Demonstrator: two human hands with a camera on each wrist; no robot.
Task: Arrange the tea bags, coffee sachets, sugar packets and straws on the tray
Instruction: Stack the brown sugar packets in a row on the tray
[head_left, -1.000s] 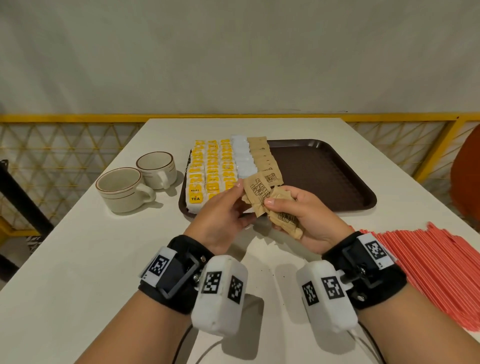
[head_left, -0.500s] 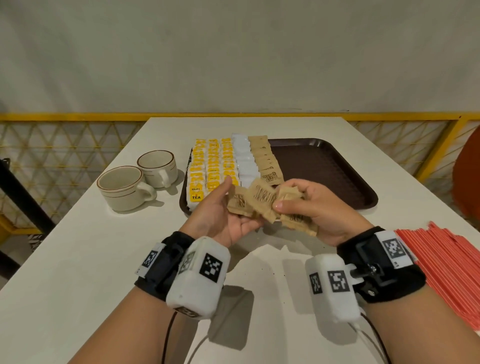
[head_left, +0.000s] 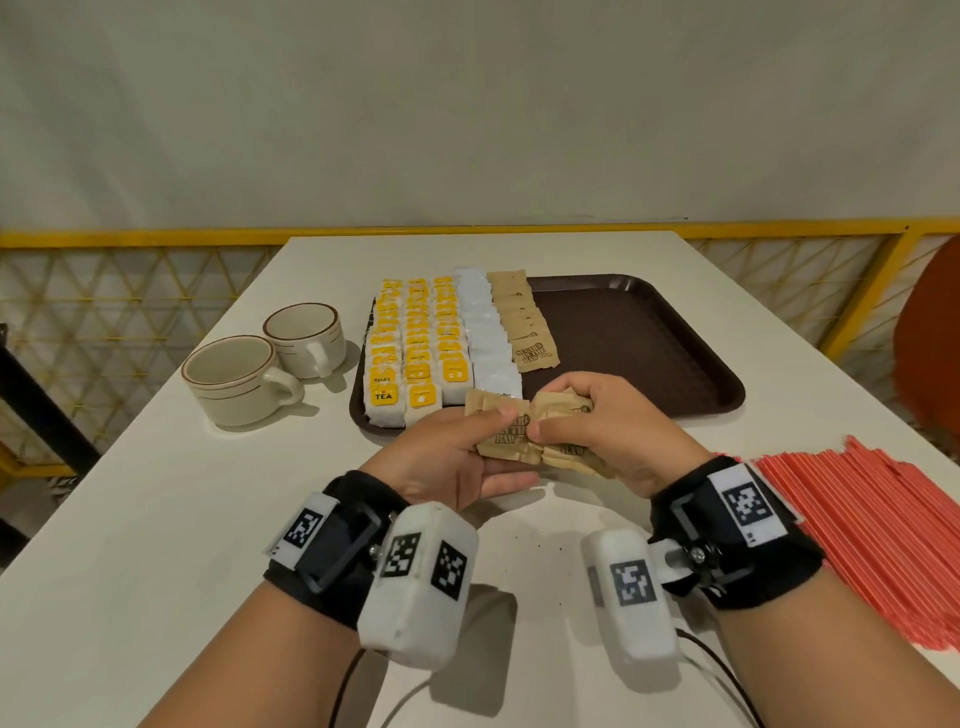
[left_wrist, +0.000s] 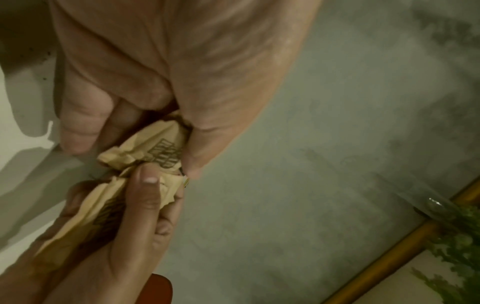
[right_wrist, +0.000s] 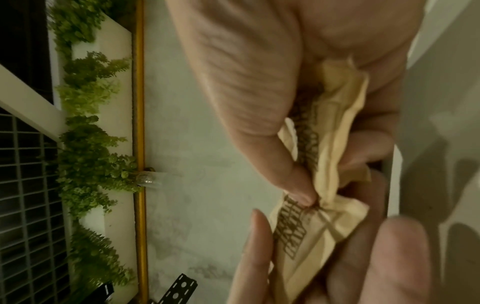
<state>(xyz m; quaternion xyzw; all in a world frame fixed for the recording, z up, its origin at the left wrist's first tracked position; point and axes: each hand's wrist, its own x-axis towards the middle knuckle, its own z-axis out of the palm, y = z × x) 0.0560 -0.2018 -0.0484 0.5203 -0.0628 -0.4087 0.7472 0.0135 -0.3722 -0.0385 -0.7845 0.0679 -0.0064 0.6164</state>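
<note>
Hands have dropped nearer the tray's (head_left: 670, 332) near edge; left hand (head_left: 457, 457) and right hand (head_left: 613, 431) both pinch the crumpled brown sugar packets (head_left: 519, 436) between them, above the table (head_left: 156, 519).

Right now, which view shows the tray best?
The head view: the whole tray is in frame, with rows of packets on its left part and its right part bare. Neither wrist view shows the tray; both show only the sugar packets pinched in the hands.
</note>
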